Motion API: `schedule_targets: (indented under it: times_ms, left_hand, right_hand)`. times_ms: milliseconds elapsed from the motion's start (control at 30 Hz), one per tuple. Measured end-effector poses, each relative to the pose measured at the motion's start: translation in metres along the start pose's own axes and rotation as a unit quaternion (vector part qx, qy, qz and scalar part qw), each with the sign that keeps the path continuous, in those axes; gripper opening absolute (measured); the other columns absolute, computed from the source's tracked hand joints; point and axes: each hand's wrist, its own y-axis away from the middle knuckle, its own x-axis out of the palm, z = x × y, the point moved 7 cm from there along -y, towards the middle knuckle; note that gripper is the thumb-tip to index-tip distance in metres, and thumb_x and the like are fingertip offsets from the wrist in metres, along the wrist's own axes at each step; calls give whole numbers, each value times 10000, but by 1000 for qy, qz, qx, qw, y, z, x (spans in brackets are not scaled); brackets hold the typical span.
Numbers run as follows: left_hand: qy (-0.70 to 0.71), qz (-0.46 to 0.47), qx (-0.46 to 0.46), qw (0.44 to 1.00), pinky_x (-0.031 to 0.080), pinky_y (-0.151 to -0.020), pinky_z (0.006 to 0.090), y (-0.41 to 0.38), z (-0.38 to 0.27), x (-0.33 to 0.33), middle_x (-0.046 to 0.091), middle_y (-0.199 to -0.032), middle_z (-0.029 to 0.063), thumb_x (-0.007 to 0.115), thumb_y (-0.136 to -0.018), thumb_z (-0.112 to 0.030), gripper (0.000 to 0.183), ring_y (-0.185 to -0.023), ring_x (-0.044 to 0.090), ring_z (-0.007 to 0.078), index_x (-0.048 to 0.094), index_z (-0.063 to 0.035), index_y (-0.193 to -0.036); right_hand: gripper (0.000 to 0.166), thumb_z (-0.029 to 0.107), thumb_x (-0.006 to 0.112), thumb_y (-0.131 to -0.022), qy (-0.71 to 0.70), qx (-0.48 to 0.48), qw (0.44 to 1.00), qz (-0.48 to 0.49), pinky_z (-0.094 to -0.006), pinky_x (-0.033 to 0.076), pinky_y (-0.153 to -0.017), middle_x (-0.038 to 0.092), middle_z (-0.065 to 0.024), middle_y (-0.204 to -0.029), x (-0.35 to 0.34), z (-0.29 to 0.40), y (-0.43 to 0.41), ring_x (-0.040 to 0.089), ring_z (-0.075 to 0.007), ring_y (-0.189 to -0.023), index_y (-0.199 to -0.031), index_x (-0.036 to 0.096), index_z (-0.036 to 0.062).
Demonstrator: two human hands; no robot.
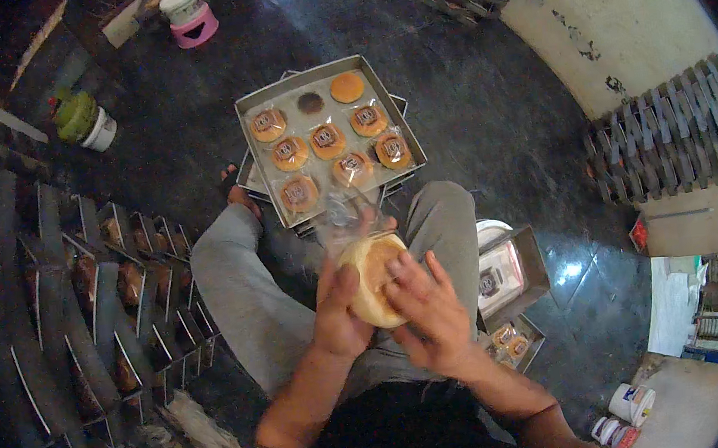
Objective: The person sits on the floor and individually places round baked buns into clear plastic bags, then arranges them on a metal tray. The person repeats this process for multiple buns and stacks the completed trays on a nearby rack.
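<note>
A round bread bun (pixel 374 281) with a pale side and a browned middle is between my two hands, above my lap. My left hand (pixel 340 313) grips it from the left, fingertips showing past its far edge. Over the bun's right side lie the fingers of my right hand (pixel 430 308), slightly blurred. A clear plastic bag (pixel 336 220) is at the bun's far side, touching my left hand; whether the bun is partly inside cannot be told. Just beyond, a square metal tray (pixel 250 98) holds several buns in printed clear wrappers (pixel 327 141) and one unwrapped bun (pixel 346 87).
More trays are stacked under the front one. By my right knee stands a box (pixel 532 272) holding printed packaging (pixel 497 275), with a tray of buns (pixel 516 345) below. Tray stacks rise at left (pixel 99 281) and right (pixel 667 129). A green gas cylinder (pixel 76 115) stands far left.
</note>
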Motion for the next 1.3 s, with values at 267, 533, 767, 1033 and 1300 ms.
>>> schedule_targets:
  times_ms: [267, 533, 767, 1033, 1300]
  left_hand:
    - [-158, 74, 94, 980, 324, -1162, 416, 15, -14, -3, 358, -1532, 167, 836, -759, -193, 1028, -1423, 361, 278, 189, -29, -1540]
    - [-77, 28, 81, 993, 300, -1184, 433, 3, -29, -4, 357, -1544, 201, 726, -858, -335, 894, -1406, 406, 311, 238, 5, -1525]
    - [84, -2, 37, 996, 308, -1180, 488, -9, -21, -18, 393, -1489, 291, 473, -928, -473, 779, -1385, 408, 419, 288, 23, -1500]
    - [198, -168, -18, 965, 442, -1104, 494, -27, 16, -51, 473, -1399, 289, 538, -908, -490, 715, -1296, 489, 451, 426, 29, -1386]
    - [219, -92, -244, 940, 466, -1034, 457, 21, 70, 12, 567, -1347, 171, 480, -944, -592, 761, -1229, 568, 308, 420, -18, -1439]
  right_hand:
    - [575, -1, 701, -763, -38, -29, 994, -103, -603, 203, -1173, 549, -212, -1408, 23, 3, -11, 478, -385, -1363, -1326, 586, 20]
    - [569, 10, 703, -794, -33, -54, 996, -56, -595, 186, -1182, 528, -180, -1442, 46, -1, -14, 452, -344, -1391, -1346, 573, 49]
    - [418, 89, 738, -775, -59, -59, 994, 65, -579, 150, -1199, 395, -155, -1552, 59, -6, -22, 321, -337, -1470, -1180, 648, 36]
    - [249, 91, 812, -735, -24, 155, 986, 63, -437, 451, -908, 628, -147, -1174, 59, -47, 8, 623, -300, -975, -919, 651, 42]
    - [188, -17, 737, -798, -38, 74, 995, -61, -320, 536, -730, 678, -189, -1121, -43, -46, 27, 666, -229, -828, -972, 666, -13]
